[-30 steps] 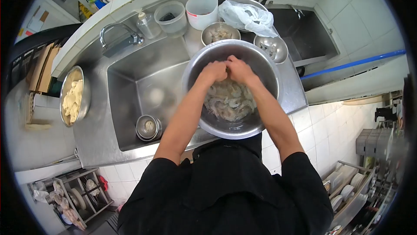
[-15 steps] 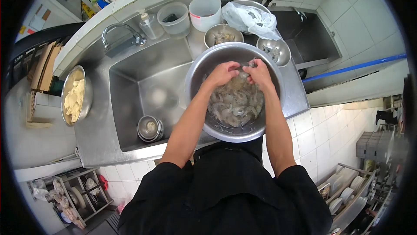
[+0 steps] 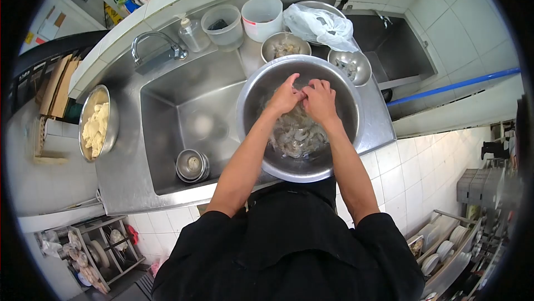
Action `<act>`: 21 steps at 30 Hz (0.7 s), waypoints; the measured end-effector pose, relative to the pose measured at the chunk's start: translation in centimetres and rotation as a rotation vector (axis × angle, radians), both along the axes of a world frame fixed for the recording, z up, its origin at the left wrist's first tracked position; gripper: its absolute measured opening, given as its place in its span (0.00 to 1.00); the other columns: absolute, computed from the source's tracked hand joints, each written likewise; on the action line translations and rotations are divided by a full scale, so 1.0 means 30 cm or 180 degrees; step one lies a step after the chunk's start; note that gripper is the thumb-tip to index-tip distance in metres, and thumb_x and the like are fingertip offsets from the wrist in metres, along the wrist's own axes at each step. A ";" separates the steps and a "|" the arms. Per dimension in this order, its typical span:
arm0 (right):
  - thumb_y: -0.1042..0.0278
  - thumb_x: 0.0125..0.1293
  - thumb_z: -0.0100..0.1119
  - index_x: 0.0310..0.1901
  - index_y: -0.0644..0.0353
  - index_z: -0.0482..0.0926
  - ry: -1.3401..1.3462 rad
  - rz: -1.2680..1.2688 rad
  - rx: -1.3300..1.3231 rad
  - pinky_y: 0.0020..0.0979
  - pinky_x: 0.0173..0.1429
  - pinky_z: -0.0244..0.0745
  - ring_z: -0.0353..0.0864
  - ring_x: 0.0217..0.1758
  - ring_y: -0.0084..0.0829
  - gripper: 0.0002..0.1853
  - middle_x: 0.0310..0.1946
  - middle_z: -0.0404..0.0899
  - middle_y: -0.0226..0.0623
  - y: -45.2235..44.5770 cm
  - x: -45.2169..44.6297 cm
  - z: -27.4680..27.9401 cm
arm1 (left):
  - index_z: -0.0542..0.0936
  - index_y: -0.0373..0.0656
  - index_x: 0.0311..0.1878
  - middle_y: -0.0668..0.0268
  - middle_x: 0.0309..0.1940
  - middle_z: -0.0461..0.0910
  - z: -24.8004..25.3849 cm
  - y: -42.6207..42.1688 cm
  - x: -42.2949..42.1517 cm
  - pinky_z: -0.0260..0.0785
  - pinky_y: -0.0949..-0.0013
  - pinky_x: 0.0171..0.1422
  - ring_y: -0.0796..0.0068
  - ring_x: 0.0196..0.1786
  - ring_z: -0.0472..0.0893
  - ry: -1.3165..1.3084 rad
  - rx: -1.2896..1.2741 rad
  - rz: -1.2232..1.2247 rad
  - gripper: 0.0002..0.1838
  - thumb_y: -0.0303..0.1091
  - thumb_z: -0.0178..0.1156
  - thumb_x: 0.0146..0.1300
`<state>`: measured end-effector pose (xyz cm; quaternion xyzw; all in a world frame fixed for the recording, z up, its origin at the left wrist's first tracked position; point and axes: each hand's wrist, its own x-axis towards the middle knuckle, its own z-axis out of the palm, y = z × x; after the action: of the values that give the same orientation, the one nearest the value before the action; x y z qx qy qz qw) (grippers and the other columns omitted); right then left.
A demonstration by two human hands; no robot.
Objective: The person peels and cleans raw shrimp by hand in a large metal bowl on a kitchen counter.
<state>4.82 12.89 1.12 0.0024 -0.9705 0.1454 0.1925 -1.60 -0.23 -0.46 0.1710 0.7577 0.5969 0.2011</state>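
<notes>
A large metal bowl (image 3: 253, 153) holds a heap of raw greyish shrimp (image 3: 300, 134) and stands at the counter's front edge. Above the heap, my left hand (image 3: 285, 100) is closed, thumb and fingers meeting the other hand's fingertips. My right hand (image 3: 320, 102) is also closed, its fingers bent over at that same spot. The two hands pinch a shrimp between them, mostly hidden by the fingers. Just behind the big bowl, a small metal bowl (image 3: 267, 51) contains brownish shrimp pieces. Another small bowl (image 3: 364, 70), to the right, has greyish pieces in it.
To the left lies a sink (image 3: 206, 101) with stacked small bowls (image 3: 192, 166) inside. A bowl of pale yellow chunks (image 3: 95, 128) is at far left. Plastic tubs (image 3: 222, 28), a soap bottle (image 3: 193, 34), a clear plastic bag (image 3: 320, 26) and a second sink (image 3: 400, 45) are behind.
My right hand has moved left and down, turning its back upward, and now meets my left hand. The shrimp that showed between the fingers is now mostly covered.
</notes>
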 end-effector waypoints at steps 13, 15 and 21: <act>0.63 0.60 0.52 0.29 0.65 0.77 -0.0755 0.0178 -0.2279 0.49 0.41 0.71 0.79 0.37 0.53 0.12 0.31 0.80 0.49 0.023 -0.070 -0.049 | 0.75 0.43 0.35 0.78 0.20 0.66 0.057 -0.102 -0.036 0.55 0.77 0.26 0.86 0.22 0.62 -0.1111 0.0435 -0.0989 0.11 0.38 0.50 0.73; 0.63 0.61 0.51 0.28 0.65 0.76 -0.1018 0.0352 -0.3196 0.50 0.42 0.71 0.79 0.36 0.56 0.13 0.30 0.80 0.52 0.032 -0.082 -0.045 | 0.75 0.43 0.35 0.78 0.20 0.65 0.063 -0.123 -0.041 0.54 0.78 0.25 0.87 0.22 0.61 -0.1328 0.0591 -0.0994 0.11 0.38 0.50 0.73; 0.60 0.64 0.47 0.29 0.64 0.78 -0.0726 0.0521 -0.0319 0.53 0.41 0.73 0.79 0.35 0.56 0.16 0.30 0.80 0.53 0.044 -0.142 0.144 | 0.74 0.43 0.34 0.79 0.19 0.62 0.081 -0.123 -0.066 0.54 0.77 0.25 0.86 0.21 0.59 -0.1248 0.0605 -0.0918 0.12 0.38 0.48 0.73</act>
<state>0.55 14.22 5.45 0.0553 -0.9741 0.2082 0.0684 -3.59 -3.92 1.98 0.1764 0.6126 0.6522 0.4102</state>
